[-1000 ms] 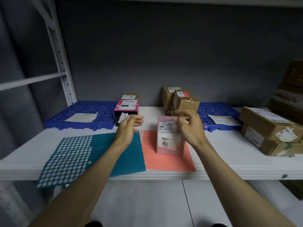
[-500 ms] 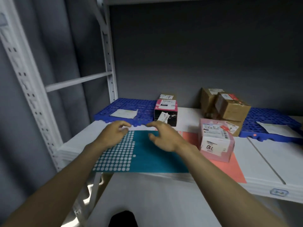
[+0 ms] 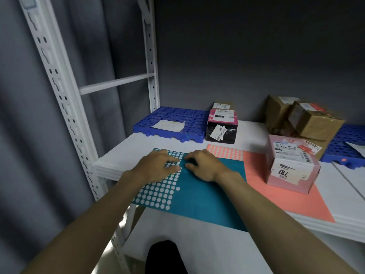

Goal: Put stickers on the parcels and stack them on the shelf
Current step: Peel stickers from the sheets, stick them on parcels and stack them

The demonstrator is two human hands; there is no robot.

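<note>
The shelf (image 3: 138,147) is carrying everything here, and the biggest worry is its front edge: the teal sticker sheet (image 3: 207,186) is lying at the front-left corner and overhanging that edge, so if either hand is pulling while peeling, I'd guess the whole sheet is going to slide off toward the floor. The coral sheet (image 3: 276,198) beside it is also poking past the front edge, but the pink parcel (image 3: 292,165) is sitting on it and pinning it down (handy, though dragging the parcel is probably going to drag the sheet too).

The left hand (image 3: 156,168) is pressing down on the dotted part of the teal sheet with fingers mostly flat, holding nothing. The right hand (image 3: 205,165) is just beside it with fingers curled down onto the sheet, looking like it's picking at a dot near the edge of the dotted area; I can't tell whether a sticker is actually pinched. A dot could tear or fold onto itself if it's getting peeled too fast.

Room-wise, bare shelf is showing between the sheets and the blue pallet (image 3: 173,123) at the back-left, with the black-and-pink box (image 3: 222,127) next to it. The brown boxes (image 3: 308,119) are crowding the back right, so stacking over there is looking tight.
</note>
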